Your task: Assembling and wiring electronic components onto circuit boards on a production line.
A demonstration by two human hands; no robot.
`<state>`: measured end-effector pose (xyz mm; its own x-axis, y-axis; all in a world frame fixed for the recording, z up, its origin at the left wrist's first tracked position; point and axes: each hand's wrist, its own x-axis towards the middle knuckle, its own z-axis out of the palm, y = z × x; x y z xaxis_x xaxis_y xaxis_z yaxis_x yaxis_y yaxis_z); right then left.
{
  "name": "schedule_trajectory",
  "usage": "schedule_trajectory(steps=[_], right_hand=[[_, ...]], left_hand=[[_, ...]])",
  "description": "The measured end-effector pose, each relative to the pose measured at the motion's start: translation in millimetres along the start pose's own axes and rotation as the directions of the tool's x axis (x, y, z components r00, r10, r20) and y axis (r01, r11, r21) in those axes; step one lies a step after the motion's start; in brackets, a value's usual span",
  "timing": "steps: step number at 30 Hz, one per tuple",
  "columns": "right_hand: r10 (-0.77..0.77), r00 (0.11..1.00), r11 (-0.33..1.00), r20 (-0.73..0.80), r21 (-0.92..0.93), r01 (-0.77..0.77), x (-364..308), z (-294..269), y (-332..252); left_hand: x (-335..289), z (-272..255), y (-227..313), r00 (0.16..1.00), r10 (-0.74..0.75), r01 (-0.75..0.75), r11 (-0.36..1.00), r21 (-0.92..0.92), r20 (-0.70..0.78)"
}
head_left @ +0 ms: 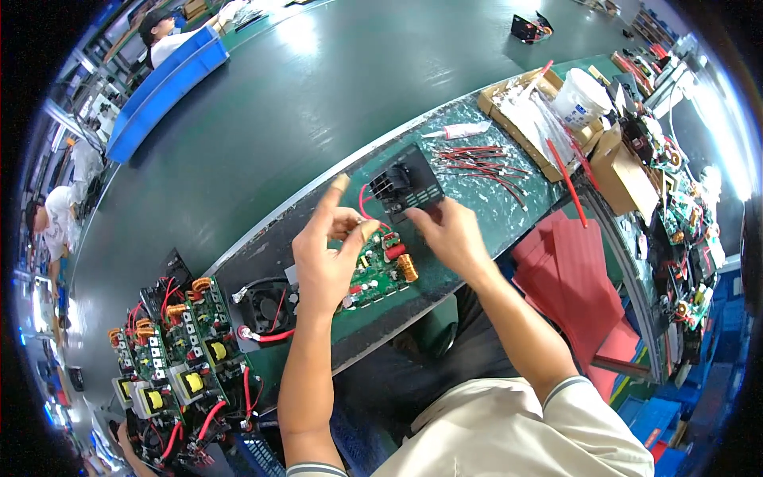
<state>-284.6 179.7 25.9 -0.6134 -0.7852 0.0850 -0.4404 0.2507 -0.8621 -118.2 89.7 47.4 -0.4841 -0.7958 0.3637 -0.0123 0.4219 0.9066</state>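
Note:
A green circuit board (pixel 380 272) with a copper coil and a red part lies on the dark mat in front of me. My left hand (pixel 327 253) hovers over its left end, pinching a thin red wire (pixel 364 205), index finger raised. My right hand (pixel 451 232) grips the lower edge of a black plastic socket panel (pixel 407 183) that stands tilted just beyond the board. The red wire runs from the panel to my left fingers.
A black fan (pixel 266 306) with red leads sits left of the board. Several finished boards (pixel 179 350) are stacked at lower left. Loose red wires (pixel 481 163), a white tube (pixel 465 129), a cardboard tray with a white tub (pixel 580 97) and red sheets (pixel 576 266) lie to the right.

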Motion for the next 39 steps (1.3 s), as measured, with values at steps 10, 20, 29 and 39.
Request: schedule_trajectory(steps=[10, 20, 29, 39], right_hand=[[-0.270, 0.926, 0.962, 0.266, 0.120, 0.246, -8, -20, -41], [0.189, 0.981, 0.934, 0.040, 0.300, -0.192, -5, -6, -3], [-0.040, 0.980, 0.900, 0.196, 0.432, -0.050, 24, 44, 12], [-0.204, 0.978, 0.926, 0.037, 0.332, 0.181, -5, 33, -11]], left_hand=[[-3, 1, 14, 0.975, -0.063, 0.038, 0.992, 0.119, 0.214], [0, -4, -5, 0.972, 0.168, -0.206, 0.946, 0.252, 0.164], [5, -1, -10, 0.999, -0.010, -0.002, 0.953, 0.304, 0.037], [8, -4, -12, 0.986, 0.143, -0.165, 0.877, 0.451, 0.083]])
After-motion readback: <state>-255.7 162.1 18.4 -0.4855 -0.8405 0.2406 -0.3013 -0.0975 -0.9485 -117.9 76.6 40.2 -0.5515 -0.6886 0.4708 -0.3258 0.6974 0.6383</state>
